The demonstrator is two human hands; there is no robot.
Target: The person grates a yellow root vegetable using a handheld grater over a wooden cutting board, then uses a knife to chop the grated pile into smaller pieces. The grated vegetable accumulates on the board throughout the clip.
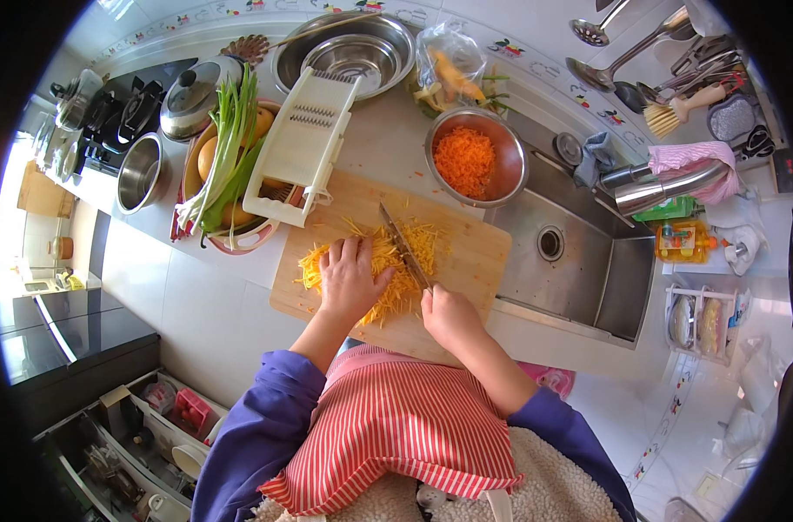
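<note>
A wooden cutting board (481, 261) lies before me with a heap of yellow-orange vegetable shreds (387, 300) on it. My left hand (354, 277) rests on the heap, fingers spread, pressing the shreds to the left of the blade. My right hand (452, 316) grips the handle of a kitchen knife (402, 245), whose blade points away and to the left across the shreds. Finer yellow bits (429, 238) lie right of the blade. Beyond the board stands a steel bowl (520, 160) of finely cut orange shreds (465, 160).
A white mandoline grater (312, 121) leans on a basket (230, 248) holding green onions (230, 130) and round produce. Steel bowls (406, 59) stand behind, and a plastic bag (445, 49) sits near the wall. The steel sink (579, 280) is at the right, a small bowl (140, 173) at the left.
</note>
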